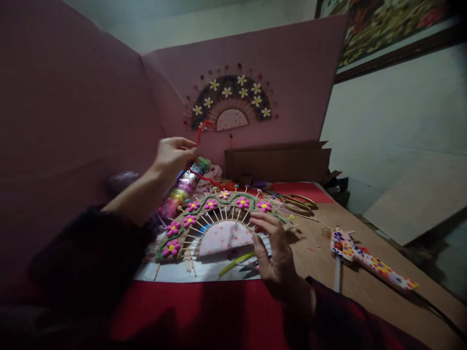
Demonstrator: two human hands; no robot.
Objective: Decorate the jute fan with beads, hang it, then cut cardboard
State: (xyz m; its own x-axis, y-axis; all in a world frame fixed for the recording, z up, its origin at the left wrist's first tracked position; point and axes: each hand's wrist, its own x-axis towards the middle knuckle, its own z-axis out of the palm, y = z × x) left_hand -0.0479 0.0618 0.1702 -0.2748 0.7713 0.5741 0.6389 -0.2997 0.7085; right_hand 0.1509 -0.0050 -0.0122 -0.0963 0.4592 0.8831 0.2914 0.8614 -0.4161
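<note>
My left hand (pixel 177 151) is raised above the left side of the fan, its fingertips pinching a bendy red strand (pixel 204 177) that looks like a pipe cleaner. One end sticks up past the fingers; the other part slopes down to the fan's top edge. The half-round fan (pixel 204 209) has a twine-covered band, pink flowers with yellow centres, a wavy green line, thin sticks and a dotted pale half-disc (pixel 226 237). At the fan's right side my right hand (pixel 275 253) is open, thumb and fingers curved apart. Whether its fingertips touch the fan I cannot tell.
A similar fan (pixel 229 92) with white flowers hangs on the pink panel (pixel 299 73). Scissors (pixel 299 203) and a flower-patterned glue gun (pixel 372 260) with a cord lie on the right. Dark pliers (pixel 250 269) and a yellow-green strip (pixel 235 265) lie before the fan.
</note>
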